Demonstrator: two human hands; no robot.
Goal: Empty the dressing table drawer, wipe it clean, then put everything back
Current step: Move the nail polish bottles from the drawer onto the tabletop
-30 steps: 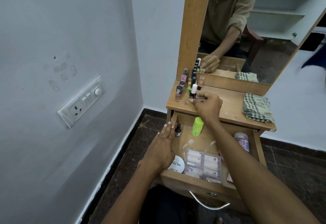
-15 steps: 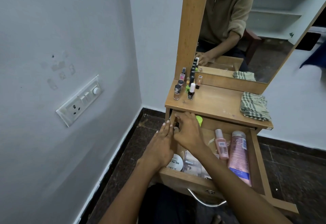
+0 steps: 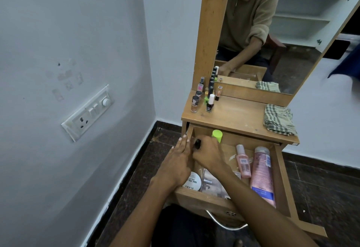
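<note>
From my head camera, my right hand (image 3: 207, 154) is down in the open drawer (image 3: 280, 176) at its back left corner, fingers curled round a small dark bottle (image 3: 197, 144). My left hand (image 3: 176, 166) lies flat on the drawer's left edge, fingers straight, touching the right one. A green-capped bottle (image 3: 217, 135), two pink bottles (image 3: 260, 174) and a white round tin (image 3: 191, 183) lie in the drawer. Nail polish bottles (image 3: 209, 105) stand on the tabletop (image 3: 233, 118), a checked cloth (image 3: 279, 120) well apart to the right.
</note>
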